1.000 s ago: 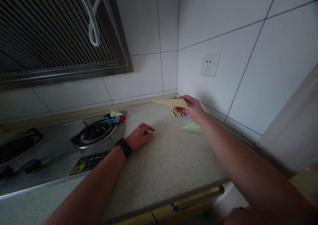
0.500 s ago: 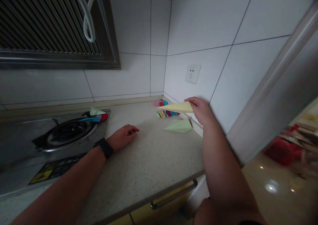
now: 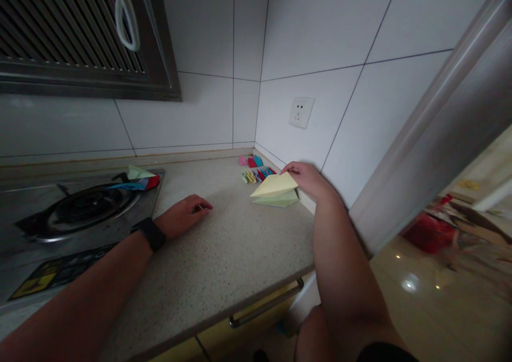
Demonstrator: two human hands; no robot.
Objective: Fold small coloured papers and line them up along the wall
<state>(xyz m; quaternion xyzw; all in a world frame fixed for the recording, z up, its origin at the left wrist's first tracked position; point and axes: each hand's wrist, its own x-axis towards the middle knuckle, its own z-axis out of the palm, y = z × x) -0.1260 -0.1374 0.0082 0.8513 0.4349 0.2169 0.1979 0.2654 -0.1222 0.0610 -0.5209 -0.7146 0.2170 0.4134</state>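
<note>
- Head view: the right hand [image 3: 306, 179] has its grip pinched on the rear edge of a pale yellow folded paper plane [image 3: 275, 186], near the surface's far right corner, lying over a green paper plane [image 3: 280, 200].
- To lay it well, I judge the nose should settle flat and square on the green one, with the pinch eased off only once it rests.
- The left hand [image 3: 183, 215] lies loosely curled on the bare surface [image 3: 224, 255], clasping nothing, beside the stove [image 3: 80, 212].
- Small coloured folded papers [image 3: 256, 171] sit just beyond, in the corner.
</note>
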